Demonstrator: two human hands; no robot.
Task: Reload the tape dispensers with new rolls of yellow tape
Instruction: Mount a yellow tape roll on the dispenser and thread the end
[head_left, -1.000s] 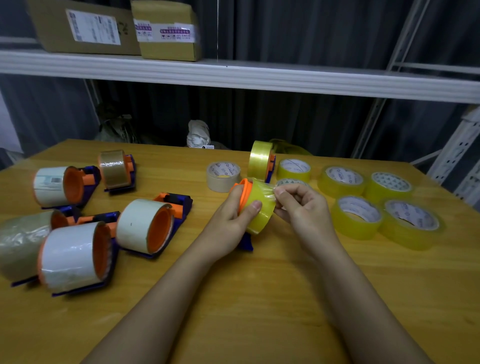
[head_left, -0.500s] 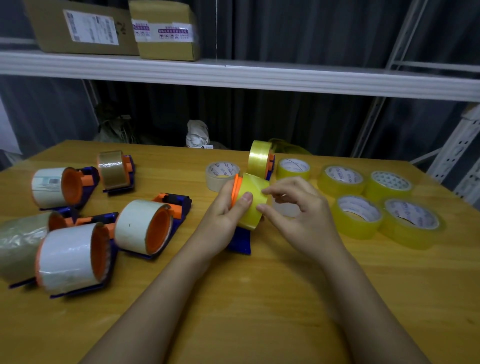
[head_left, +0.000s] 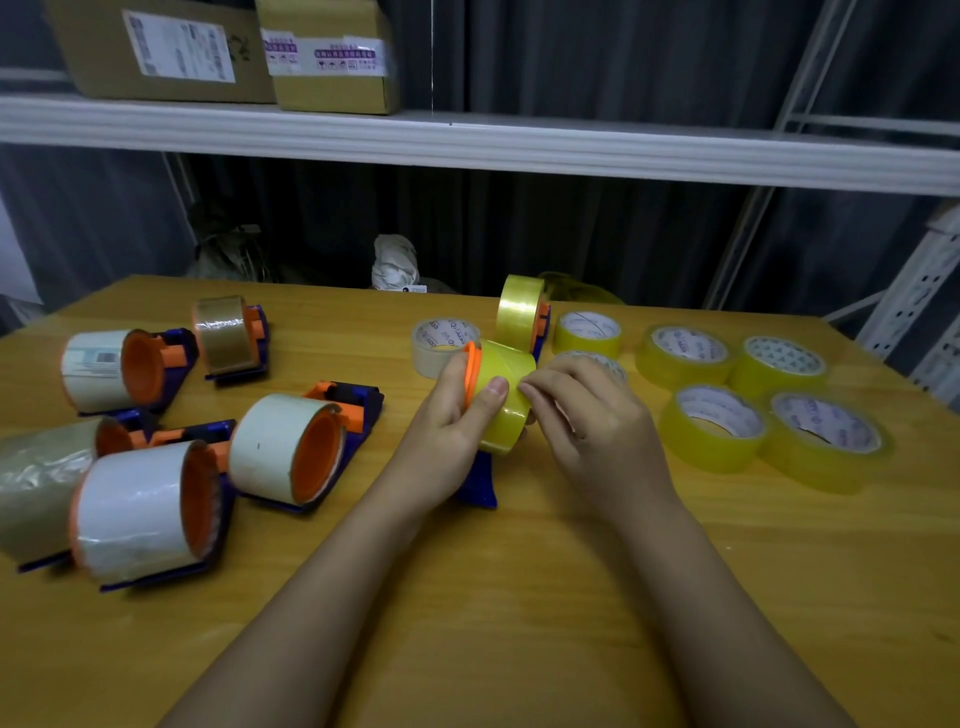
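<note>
Wooden table (head_left: 519, 623) — dispensers (head_left: 291, 447) left; yellow rolls (head_left: 717, 426) right

One head-worn camera is looking forward and down from above the near edge of the wooden table (head_left: 519, 623), sitting close over both forearms. It is facing the far shelf (head_left: 467, 140) and dark curtain (head_left: 597, 228), with wide-angle bending showing at the frame's edges.

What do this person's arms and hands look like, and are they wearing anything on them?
Both forearms are bare right up to the bottom edge of the picture, with no sleeves showing. The left hand and right hand wear no gloves, and no rings, watch or bracelet can be seen. The nails look short and unpainted.
</note>
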